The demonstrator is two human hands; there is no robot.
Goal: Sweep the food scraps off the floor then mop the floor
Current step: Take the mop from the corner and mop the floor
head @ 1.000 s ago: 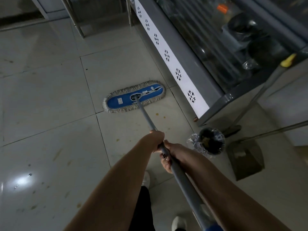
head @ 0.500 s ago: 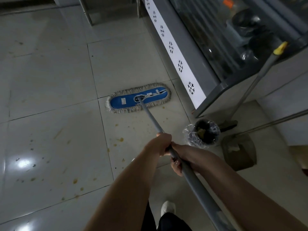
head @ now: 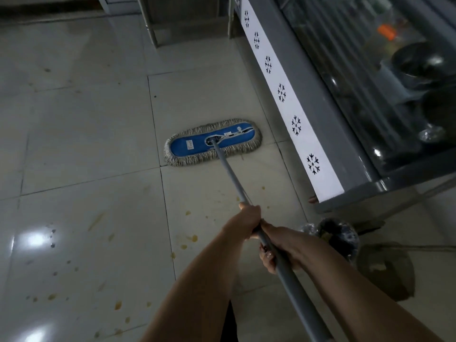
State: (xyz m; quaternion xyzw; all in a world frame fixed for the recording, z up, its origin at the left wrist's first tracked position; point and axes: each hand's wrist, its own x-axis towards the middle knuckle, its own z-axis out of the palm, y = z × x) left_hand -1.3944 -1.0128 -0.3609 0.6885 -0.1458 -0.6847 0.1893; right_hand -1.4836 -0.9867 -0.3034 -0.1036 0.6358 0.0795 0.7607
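Note:
A flat blue mop head (head: 212, 142) with a grey fringe lies on the pale tiled floor (head: 86, 134), across a tile joint. Its grey handle (head: 232, 177) runs back toward me. My left hand (head: 246, 222) grips the handle higher up the pole, and my right hand (head: 278, 245) grips it just behind, the two touching. Orange-brown food stains (head: 193, 238) dot the tiles between the mop head and my feet, and more stains (head: 118, 304) lie at the lower left.
A grey display fridge (head: 345, 119) with a white snowflake strip stands along the right. A small bin lined with a plastic bag (head: 340, 236) and a dustpan (head: 385, 272) sit by its corner. Metal furniture legs (head: 150, 28) stand at the back.
The mop head has moved a little away from me, toward the fridge, and the view has shifted forward. Both hands keep the same grip on the handle.

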